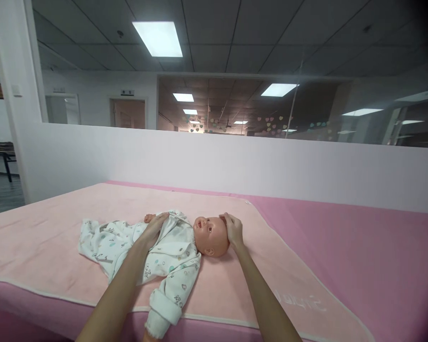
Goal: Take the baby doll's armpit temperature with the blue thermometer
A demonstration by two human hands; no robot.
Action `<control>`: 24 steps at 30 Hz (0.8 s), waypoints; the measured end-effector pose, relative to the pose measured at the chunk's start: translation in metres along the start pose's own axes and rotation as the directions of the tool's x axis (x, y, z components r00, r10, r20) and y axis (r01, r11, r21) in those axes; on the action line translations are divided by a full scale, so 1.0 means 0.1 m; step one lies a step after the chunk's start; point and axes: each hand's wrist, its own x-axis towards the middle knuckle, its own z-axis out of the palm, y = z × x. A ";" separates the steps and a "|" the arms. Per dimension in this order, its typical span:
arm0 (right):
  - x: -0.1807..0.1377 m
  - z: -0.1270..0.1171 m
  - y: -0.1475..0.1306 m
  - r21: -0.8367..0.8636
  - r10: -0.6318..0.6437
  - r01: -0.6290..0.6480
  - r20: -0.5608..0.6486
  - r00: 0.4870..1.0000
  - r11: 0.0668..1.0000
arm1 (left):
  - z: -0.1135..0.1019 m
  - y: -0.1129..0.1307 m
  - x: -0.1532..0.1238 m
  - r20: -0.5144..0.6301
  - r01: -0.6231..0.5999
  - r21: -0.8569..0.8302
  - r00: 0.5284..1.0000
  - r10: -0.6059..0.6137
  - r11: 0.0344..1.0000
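- The doll lies on its back upon the peach mat, with its head toward the right hand and its legs toward the left.
- The right hand is at the crown; its fingers are curved and close together, cupped against the head without a clamp. I judge that a soft, broad touch is best here, so the head does not roll.
- The left hand lies on the front of the patterned clothes; I cannot tell if its fingers pinch the cloth. Light, flat pressure should serve well.
- The near sleeve, with folded cuff, crosses the mat's near edge; it is better not to catch it with the left forearm.
- Beyond are pink bedding and a white wall.
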 end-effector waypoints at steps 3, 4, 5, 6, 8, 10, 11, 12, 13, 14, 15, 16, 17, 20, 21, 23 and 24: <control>-0.04 0.08 -0.26 -0.399 -0.520 0.481 0.012 0.854 0.781 | 0.00 -0.02 0.01 -0.003 0.005 -0.019 1.000 -0.005 1.000; -0.07 0.17 -0.36 -0.465 -0.610 0.589 0.123 0.783 0.662 | 0.00 -0.03 0.02 -0.005 0.010 -0.021 1.000 -0.011 1.000; -0.10 0.28 -0.46 -0.498 -0.641 0.668 0.257 0.723 0.553 | -0.01 -0.04 0.02 -0.002 0.012 -0.021 1.000 -0.012 1.000; -0.14 0.41 -0.55 -0.505 -0.620 0.736 0.415 0.665 0.451 | -0.01 -0.05 0.03 0.001 0.007 -0.019 1.000 -0.007 1.000; -0.20 0.69 -0.67 -0.525 -0.465 0.801 0.654 0.596 0.289 | -0.02 -0.05 0.03 -0.003 -0.018 -0.015 1.000 0.018 1.000; -0.25 0.94 -0.71 -0.567 -0.287 0.800 0.746 0.600 0.198 | 0.00 -0.04 0.00 -0.010 -0.040 -0.014 0.999 0.040 0.999; -0.25 1.04 -0.71 -0.589 -0.226 0.789 0.756 0.615 0.177 | 0.02 -0.03 -0.01 -0.012 -0.045 -0.017 0.999 0.045 0.999; -0.26 1.10 -0.70 -0.605 -0.188 0.778 0.755 0.628 0.170 | 0.04 -0.02 -0.03 -0.010 -0.049 -0.022 0.999 0.048 0.999; -0.26 1.14 -0.68 -0.615 -0.168 0.770 0.752 0.638 0.171 | 0.05 -0.01 -0.05 -0.002 -0.050 -0.026 0.999 0.050 0.998; -0.26 1.15 -0.67 -0.617 -0.165 0.767 0.750 0.641 0.174 | 0.07 0.00 -0.07 0.004 -0.050 -0.029 0.999 0.050 0.998; -0.27 1.13 -0.66 -0.616 -0.166 0.769 0.751 0.639 0.173 | 0.08 0.01 -0.08 0.008 -0.048 -0.029 0.999 0.048 0.998; -0.28 1.10 -0.67 -0.617 -0.168 0.768 0.750 0.640 0.171 | 0.08 0.01 -0.08 0.008 -0.043 -0.027 0.999 0.043 0.999; -0.29 1.04 -0.69 -0.622 -0.175 0.762 0.742 0.647 0.177 | 0.07 0.01 -0.08 -0.001 -0.037 -0.023 0.999 0.037 0.999; -0.34 0.80 -0.82 -0.656 -0.238 0.684 0.643 0.728 0.320 | 0.04 -0.02 -0.04 -0.049 -0.023 -0.023 0.999 0.022 0.999; -0.36 0.70 -0.89 -0.652 -0.271 0.632 0.575 0.772 0.419 | 0.02 -0.03 -0.03 -0.051 -0.015 -0.021 0.999 0.014 1.000; -0.36 0.48 -1.04 -0.556 -0.325 0.516 0.410 0.852 0.651 | 0.01 -0.04 -0.02 -0.037 -0.001 -0.016 0.999 0.001 1.000; -0.36 0.38 -1.11 -0.463 -0.332 0.462 0.337 0.881 0.756 | 0.01 -0.04 -0.02 -0.032 0.003 -0.012 0.999 -0.003 1.000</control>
